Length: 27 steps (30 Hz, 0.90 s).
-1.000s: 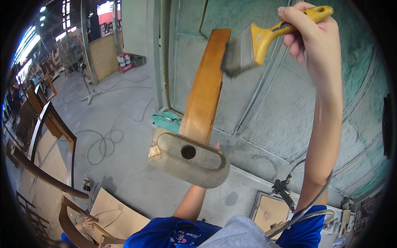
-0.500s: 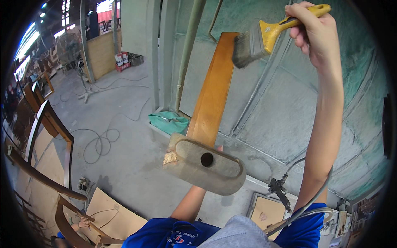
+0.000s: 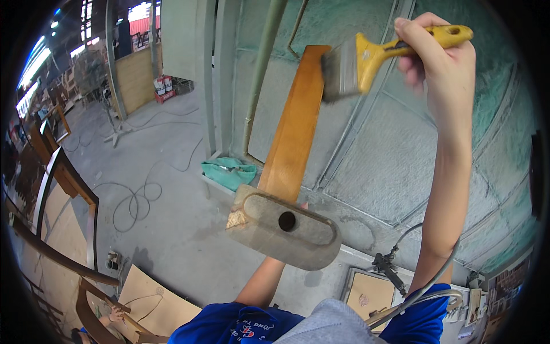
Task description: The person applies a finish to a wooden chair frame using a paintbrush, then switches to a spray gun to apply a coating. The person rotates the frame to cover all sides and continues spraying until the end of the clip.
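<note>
The yellow-handled flat paintbrush (image 3: 369, 64) has tipped, its handle now more level.
The raised right hand (image 3: 438, 51) grips it, bristles at the upper edge of the smooth orange-brown wooden board (image 3: 292, 126); the left hand (image 3: 305, 205), mostly hidden behind the rounded grey-brown block (image 3: 309, 234), cannot be read.

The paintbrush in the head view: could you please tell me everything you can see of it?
The paintbrush is wide and flat, with a yellow handle bearing dark marks and a hole near its end, a grey, metal-looking band, and dark, slightly blurred bristles. The right hand grips the handle, which points right; the bristles face left, overlapping the far right edge of the orange-brown wooden board. Firm contact is unclear.
</note>
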{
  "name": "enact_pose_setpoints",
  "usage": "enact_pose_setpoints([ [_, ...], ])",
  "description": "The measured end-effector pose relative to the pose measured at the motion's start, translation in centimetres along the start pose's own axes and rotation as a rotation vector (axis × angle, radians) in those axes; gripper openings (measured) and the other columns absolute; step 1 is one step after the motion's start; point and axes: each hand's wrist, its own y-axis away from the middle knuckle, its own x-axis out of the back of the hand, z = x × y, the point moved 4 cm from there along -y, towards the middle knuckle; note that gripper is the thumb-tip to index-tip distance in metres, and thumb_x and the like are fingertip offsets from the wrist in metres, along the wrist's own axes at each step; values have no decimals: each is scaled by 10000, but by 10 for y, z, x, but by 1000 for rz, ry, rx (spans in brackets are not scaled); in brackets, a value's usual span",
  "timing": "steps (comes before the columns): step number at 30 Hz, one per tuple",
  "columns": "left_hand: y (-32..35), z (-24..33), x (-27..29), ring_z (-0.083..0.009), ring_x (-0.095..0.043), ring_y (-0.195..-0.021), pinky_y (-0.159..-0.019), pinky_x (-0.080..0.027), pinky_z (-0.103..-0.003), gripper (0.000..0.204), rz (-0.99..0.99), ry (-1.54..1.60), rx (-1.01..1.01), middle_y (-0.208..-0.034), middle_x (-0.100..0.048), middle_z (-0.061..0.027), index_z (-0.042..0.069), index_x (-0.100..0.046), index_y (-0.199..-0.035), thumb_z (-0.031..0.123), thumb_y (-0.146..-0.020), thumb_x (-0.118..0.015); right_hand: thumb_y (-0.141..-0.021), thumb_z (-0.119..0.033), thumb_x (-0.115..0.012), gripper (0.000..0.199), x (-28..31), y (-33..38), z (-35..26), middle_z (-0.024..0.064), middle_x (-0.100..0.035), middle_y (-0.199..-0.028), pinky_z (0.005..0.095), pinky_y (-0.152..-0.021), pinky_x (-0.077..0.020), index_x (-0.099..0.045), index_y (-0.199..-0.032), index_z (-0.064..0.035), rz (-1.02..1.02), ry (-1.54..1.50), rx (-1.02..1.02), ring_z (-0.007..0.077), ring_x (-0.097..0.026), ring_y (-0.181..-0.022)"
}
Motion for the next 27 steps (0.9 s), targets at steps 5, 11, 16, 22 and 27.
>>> enact_pose_setpoints([
  [5, -4, 7, -4, -209, -548, -936, -758, -457, -303, 412, 25, -13, -58, -1069, -520, -108, -25, -475, -1102, 1, -868, -814, -981, -212, -708, 213, 12, 13, -9, -26, -633, -632, 148, -358, -293, -693, -823, -69, -189, -145, -95, 3, -501, -393],
  [11, -11, 5, -7, -210, -533, -951, -775, -457, -304, 445, 81, -45, -80, -1078, -506, -106, -25, -465, -1117, -10, -853, -824, -989, -226, -696, 207, 10, 15, -24, -9, -615, -616, 138, -351, -302, -729, -904, -39, -4, -44, -34, -14, -516, -409],
  [16, -6, 6, -11, -210, -533, -939, -772, -450, -299, 452, -5, -130, -36, -1080, -514, -108, -22, -470, -1123, -9, -850, -829, -988, -224, -690, 218, 11, 17, -43, -22, -574, -593, 171, -356, -301, -711, -872, -41, -132, -32, 41, 15, -494, -402],
  [22, -16, 19, -13, -198, -545, -876, -725, -461, -298, 460, 48, -94, -102, -1081, -519, -116, -36, -463, -1136, -21, -849, -822, -970, -228, -702, 217, 16, 23, -43, -29, -547, -567, 195, -344, -307, -695, -827, -65, -137, -46, -34, 28, -487, -389],
  [27, -24, 25, -15, -205, -540, -877, -756, -486, -300, 504, 91, 36, -6, -1071, -498, -126, -52, -424, -1169, -63, -836, -802, -918, -26, -695, 179, 21, 24, -44, 96, -642, -626, 247, -316, -415, -602, -1050, 52, 19, -61, -248, 114, -577, -398],
])
